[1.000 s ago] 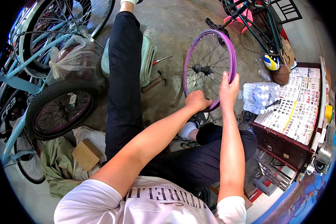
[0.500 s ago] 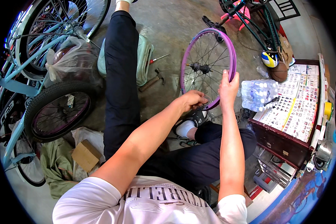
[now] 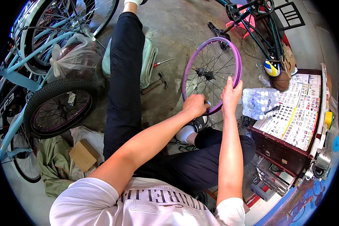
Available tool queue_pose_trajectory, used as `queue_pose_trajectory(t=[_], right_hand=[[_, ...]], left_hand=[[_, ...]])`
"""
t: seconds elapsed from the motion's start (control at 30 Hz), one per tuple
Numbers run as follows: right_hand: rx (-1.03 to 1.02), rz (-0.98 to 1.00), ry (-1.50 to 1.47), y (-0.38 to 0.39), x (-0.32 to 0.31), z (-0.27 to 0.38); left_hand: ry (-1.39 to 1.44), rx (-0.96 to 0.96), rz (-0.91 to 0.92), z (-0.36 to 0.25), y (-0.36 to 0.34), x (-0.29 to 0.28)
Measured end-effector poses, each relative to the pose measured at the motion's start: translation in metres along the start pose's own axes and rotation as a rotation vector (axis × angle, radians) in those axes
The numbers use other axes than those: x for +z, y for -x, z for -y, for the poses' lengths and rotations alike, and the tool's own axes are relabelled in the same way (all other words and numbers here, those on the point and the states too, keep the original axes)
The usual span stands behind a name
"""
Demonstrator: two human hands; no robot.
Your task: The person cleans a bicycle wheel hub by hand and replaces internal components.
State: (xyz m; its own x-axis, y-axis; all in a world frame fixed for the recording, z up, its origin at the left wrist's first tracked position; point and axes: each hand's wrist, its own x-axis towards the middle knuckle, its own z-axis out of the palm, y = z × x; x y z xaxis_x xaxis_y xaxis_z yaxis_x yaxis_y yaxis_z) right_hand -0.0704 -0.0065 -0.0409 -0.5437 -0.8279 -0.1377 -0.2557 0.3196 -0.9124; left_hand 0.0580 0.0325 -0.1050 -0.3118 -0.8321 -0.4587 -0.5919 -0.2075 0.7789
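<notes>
A bare purple bicycle wheel rim [image 3: 237,62] with dark spokes and a black hub stands tilted before me, above the floor. My right hand [image 3: 231,96] grips its right lower side, thumb up along the rim. My left hand [image 3: 195,105] is closed at the lower edge of the wheel, by the spoke ends. Its fingers pinch something small there, mostly hidden by the hand. A dark shoe [image 3: 198,123] on my bent leg's foot sits just below the wheel.
At left lie a fat-tyred wheel [image 3: 60,109] and a light-blue bicycle frame [image 3: 20,84]. A hammer [image 3: 154,83] and red-handled screwdriver [image 3: 162,63] lie by a pale green stool [image 3: 148,64]. To the right are bottled water [image 3: 258,102] and a dark red cabinet [image 3: 278,150].
My left hand has turned slightly, its back now more toward me, at the lower rim. The wheel has shifted a little; my right hand keeps its grip. The view has moved slightly.
</notes>
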Motion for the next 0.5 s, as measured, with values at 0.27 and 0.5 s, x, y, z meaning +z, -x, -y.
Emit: queue_pose_trajectory(t=[0.27, 0.5], right_hand=[[-0.010, -0.026, -0.001, 0.000, 0.003, 0.000], [-0.022, -0.020, 0.030, 0.001, 0.001, -0.003]], left_hand=[[-0.158, -0.032, 0.121, -0.030, -0.004, -0.029], [-0.108, -0.035, 0.165, -0.021, -0.019, -0.014]])
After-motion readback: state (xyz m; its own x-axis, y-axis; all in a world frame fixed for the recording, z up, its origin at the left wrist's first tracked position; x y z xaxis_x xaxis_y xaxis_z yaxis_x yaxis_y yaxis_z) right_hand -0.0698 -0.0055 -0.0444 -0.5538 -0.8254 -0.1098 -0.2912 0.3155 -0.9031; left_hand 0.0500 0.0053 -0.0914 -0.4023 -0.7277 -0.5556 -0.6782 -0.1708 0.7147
